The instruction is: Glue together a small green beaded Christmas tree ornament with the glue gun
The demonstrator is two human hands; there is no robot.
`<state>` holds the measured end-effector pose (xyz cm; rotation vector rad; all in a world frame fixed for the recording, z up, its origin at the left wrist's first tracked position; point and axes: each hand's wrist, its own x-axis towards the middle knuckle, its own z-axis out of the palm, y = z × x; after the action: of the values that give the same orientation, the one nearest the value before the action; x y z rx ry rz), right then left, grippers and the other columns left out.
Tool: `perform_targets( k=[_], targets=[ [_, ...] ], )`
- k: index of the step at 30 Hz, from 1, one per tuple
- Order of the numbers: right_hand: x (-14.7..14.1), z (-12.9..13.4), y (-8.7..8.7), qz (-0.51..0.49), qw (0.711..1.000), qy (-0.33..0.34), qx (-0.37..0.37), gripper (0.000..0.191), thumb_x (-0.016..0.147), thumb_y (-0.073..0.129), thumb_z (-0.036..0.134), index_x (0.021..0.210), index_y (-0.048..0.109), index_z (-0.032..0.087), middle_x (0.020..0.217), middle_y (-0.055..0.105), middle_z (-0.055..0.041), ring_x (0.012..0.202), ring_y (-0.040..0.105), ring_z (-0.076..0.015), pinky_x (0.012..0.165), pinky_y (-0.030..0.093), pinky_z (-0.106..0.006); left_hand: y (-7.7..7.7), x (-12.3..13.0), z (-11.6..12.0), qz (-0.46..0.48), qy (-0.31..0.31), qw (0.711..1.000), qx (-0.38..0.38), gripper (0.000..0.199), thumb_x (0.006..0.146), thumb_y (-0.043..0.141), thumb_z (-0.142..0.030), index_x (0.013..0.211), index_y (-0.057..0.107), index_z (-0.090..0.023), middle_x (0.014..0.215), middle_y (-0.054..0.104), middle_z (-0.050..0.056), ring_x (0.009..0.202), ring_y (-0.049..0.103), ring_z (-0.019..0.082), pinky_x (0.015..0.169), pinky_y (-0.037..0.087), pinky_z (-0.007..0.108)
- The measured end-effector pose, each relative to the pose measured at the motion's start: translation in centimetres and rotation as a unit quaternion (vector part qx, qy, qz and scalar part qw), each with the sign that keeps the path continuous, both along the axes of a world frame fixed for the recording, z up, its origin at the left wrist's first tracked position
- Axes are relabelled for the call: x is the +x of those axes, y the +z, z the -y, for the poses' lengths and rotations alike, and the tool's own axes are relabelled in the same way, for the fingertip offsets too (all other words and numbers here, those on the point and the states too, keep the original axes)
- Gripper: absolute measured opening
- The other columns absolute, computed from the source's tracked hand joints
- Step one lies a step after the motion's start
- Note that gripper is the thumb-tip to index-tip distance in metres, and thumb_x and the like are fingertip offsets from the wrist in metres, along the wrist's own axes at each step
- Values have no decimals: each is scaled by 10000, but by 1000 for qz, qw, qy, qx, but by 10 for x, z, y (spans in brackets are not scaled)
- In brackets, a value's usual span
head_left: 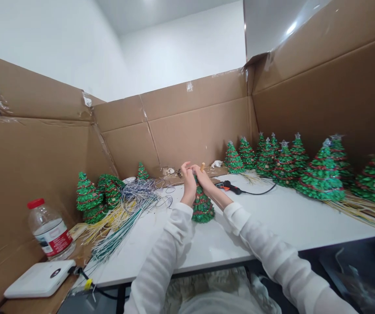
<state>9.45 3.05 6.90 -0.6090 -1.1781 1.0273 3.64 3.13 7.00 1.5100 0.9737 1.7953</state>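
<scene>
My left hand and my right hand meet close together above a small green tinsel-like Christmas tree standing on the white table. A thin wooden stick rises from between my fingers, and my right hand seems to grip it. My left fingertips press against my right hand, and what they touch is hidden. The tree's top is hidden behind my hands. White sleeves cover both forearms.
Several finished green trees with star tops stand along the right. A black and orange glue gun lies beyond my right hand, its cord trailing. Bundles of coloured wire, a plastic water bottle and a white box sit left, inside cardboard walls.
</scene>
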Motion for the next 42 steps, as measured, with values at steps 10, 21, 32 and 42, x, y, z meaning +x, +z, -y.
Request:
perform_targets(
  k=[10, 21, 32, 42],
  targets=[
    [3, 1, -1, 0, 1000, 1, -7, 215, 719, 437, 384, 695, 573, 219, 725, 598, 26, 758, 509, -145, 733, 379, -243, -1, 3, 1, 12, 5, 1000, -3, 200, 815, 324, -156, 980, 417, -223, 968, 520, 20, 914, 519, 115, 837, 402, 245],
    [14, -9, -10, -72, 994, -77, -12, 409, 717, 422, 620, 674, 505, 222, 567, 518, 11, 560, 465, -150, 570, 374, -271, -6, -21, -7, -5, -42, 999, -34, 260, 881, 296, -350, 1012, 473, -210, 911, 547, 35, 842, 542, 140, 730, 436, 262],
    [21, -6, -29, 51, 988, -100, 107, 391, 779, 411, 566, 748, 598, 224, 693, 565, 6, 698, 509, -163, 681, 394, -274, -80, -61, -11, -117, -44, 992, -31, 304, 822, 427, -426, 782, 594, -175, 757, 591, 23, 760, 535, 157, 747, 418, 275],
    [25, 6, -21, 149, 982, -26, 110, 361, 741, 529, 492, 544, 585, 194, 566, 595, -13, 590, 526, -163, 677, 412, -310, -84, -53, -15, -12, -144, 973, -182, 306, 761, 451, -444, 801, 560, -161, 676, 542, -10, 607, 514, 105, 561, 398, 207]
  ],
)
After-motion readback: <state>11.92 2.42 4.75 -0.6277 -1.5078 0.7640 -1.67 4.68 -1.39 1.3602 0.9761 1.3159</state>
